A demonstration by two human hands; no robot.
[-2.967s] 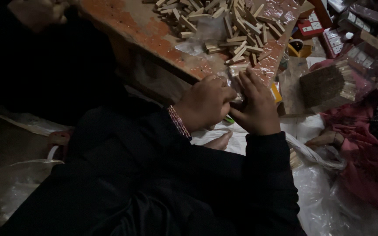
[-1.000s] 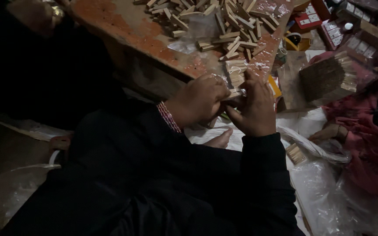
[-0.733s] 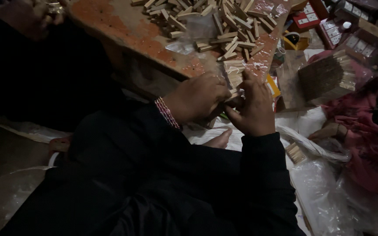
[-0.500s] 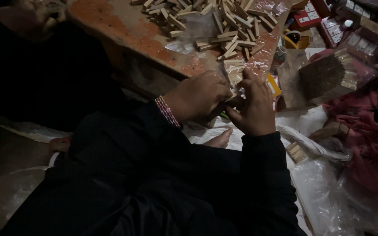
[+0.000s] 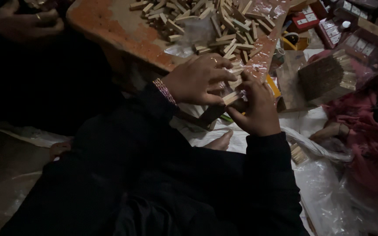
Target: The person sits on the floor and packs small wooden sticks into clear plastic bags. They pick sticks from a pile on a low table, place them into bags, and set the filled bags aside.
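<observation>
A small bundle of pale wooden sticks [image 5: 231, 98] sits between the two hands, just off the near edge of the orange worktop [image 5: 123, 30]. The sticks are short, flat-sided and light tan, their cut ends squared and lined up side by side, and a bit of clear wrap glints around them. The left hand [image 5: 200, 79] curls over the bundle from above, fingers bent and closed down on it, a beaded band showing at the wrist. The right hand [image 5: 257, 107] grips it from below and the side, thumb pressed toward the stick ends. Both sleeves are black.

On the worktop beyond lies a loose heap of sticks [image 5: 206, 22] of the same kind, scattered at all angles, with a crumpled clear plastic sheet [image 5: 195, 32] among them.

Much is hard to read in the dim light. How many sticks are in the bundle cannot be counted, since the fingers cover most of it. Another person's hand [image 5: 22, 24] at the upper left is cut off by the frame edge. At the right a brown bristly block [image 5: 324, 76] and red cloth [image 5: 368, 144] are only dimly lit, and small boxes [image 5: 324, 22] at the top right are too blurred to make out.
</observation>
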